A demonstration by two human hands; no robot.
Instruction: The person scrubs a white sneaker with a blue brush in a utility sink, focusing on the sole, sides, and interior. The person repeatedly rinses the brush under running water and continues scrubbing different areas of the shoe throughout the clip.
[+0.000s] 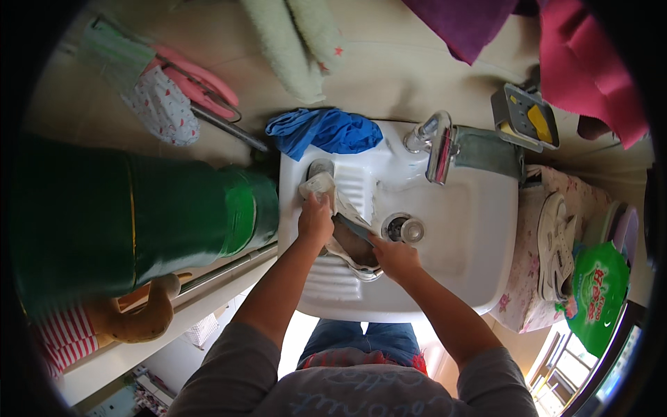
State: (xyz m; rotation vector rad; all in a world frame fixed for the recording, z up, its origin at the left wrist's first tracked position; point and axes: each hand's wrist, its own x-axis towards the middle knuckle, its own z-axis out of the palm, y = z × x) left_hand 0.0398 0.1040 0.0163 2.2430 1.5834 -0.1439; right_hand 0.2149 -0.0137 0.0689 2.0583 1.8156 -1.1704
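A whitish shoe (359, 270) with a grey inside lies tilted over the ribbed washboard part of a white ceramic sink (484, 229). My right hand (396, 258) grips the edge of its opening, beside the drain. At the shoe's other end, my left hand (316, 219) is closed on a pale, whitish piece (318, 183). Whether that piece belongs to the shoe or is separate, I cannot tell. Just beyond it a grey oval thing (320, 168) sits in the sink's corner.
A chrome faucet (440, 148) overhangs the basin near the drain (404, 228). Blue cloth (325, 130) lies on the back rim. A green covered object (172, 208) stands left. At right are another white shoe (552, 247), a green bag (596, 297) and a wall soap holder (526, 117).
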